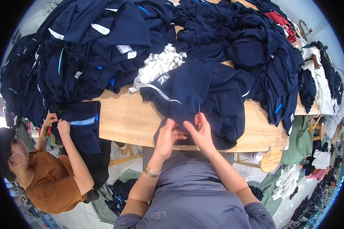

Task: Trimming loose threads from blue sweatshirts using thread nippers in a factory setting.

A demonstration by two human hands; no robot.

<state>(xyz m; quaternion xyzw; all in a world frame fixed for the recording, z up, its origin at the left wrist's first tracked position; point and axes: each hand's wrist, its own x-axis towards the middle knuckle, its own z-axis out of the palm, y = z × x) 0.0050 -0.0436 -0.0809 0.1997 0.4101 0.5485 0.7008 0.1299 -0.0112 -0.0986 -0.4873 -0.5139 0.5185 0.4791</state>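
A navy garment [218, 89] with white piping and a small pale label lies rumpled on the wooden table in front of me. In my right hand [202, 135] is a pair of small thread snips [198, 118] with a red handle. Their thin blade points away from me, over the cloth. My left hand [168, 139] is just beside it, at the garment's near edge. Its thumb stands apart from the loosely bent fingers, and I see nothing held between them.
Large heaps of navy garments [99, 49] cover the table's far side. White cloth strips [158, 65] lie heaped between them on the wooden table [120, 118]. At left a co-worker [53, 179] in a brown top handles a navy piece [80, 124] with a light-blue stripe.
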